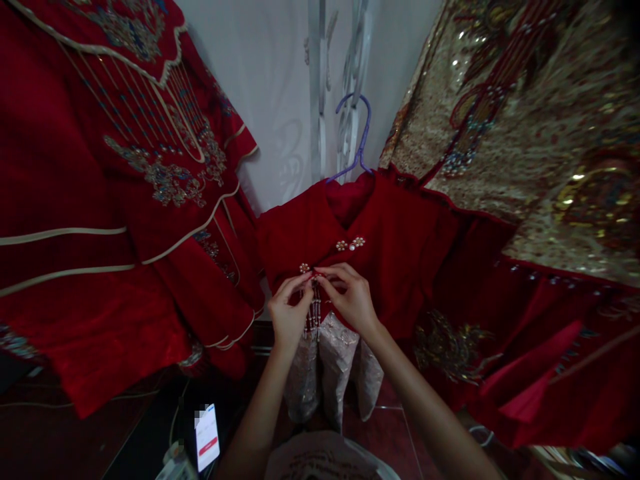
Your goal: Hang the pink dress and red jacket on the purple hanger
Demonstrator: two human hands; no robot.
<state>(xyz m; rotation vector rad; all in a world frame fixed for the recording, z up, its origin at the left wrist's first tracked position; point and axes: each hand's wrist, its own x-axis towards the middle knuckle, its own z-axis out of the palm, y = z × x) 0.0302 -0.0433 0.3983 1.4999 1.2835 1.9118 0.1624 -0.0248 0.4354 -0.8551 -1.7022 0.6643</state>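
Both hands, left hand [289,312] and right hand [350,293], pinch the beaded fastening [314,275] on a red jacket [400,247] hung from a purple hanger [357,143].

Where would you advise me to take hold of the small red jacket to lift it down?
Probably by the hanger, just under its hook, from the front: it carries the limp jacket, whose clasp the left hand and right hand pinch.

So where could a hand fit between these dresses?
Above the small red jacket, white wall shows between the big red robe and the gold robe. Lower down is crowded: the left hand and right hand meet at the pearl clasp.
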